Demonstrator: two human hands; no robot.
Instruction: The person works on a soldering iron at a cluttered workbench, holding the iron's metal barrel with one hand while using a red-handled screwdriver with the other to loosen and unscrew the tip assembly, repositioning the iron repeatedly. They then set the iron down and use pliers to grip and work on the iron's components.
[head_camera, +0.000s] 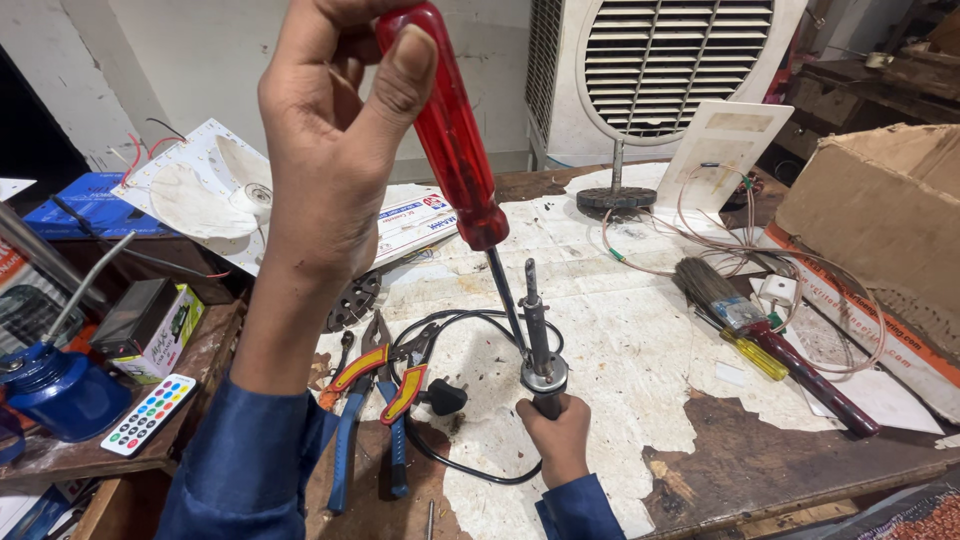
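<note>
Two hands work over one small spot near the front of the bench. Nearest the camera, the right hand (558, 440) is closed in a fist around the dark handle of a soldering iron (537, 345), which stands almost upright on the peeling white bench top (620, 350), tip upward, its black cord (450, 460) looping away to a plug (443, 397). Judging by its build, the iron is light and stiff, with a thin metal barrel that could bend or burn if taken there (whether it is hot cannot be told), so the insulated handle below the metal collar is the sound place to hold it.

Higher up, the left hand (330, 150) pinches the clear red handle of a screwdriver (460, 160) between thumb and curled fingers. Its slim steel shaft slants down to the collar of the iron and appears to touch it. The smooth plastic handle looks a little slippery, rigid and fairly light; a fuller grip around its thick middle would probably steady it better.

Just left of the iron lie pliers (350, 420) with blue and red-yellow grips. Further left sit a white remote control (148, 415) and a blue oil can (55, 385). To the right rest a paintbrush (715, 290) and a dark red-handled tool (815, 385). Beyond them stand a cardboard box (880, 210) and, at the back, a white air cooler (660, 70).
</note>
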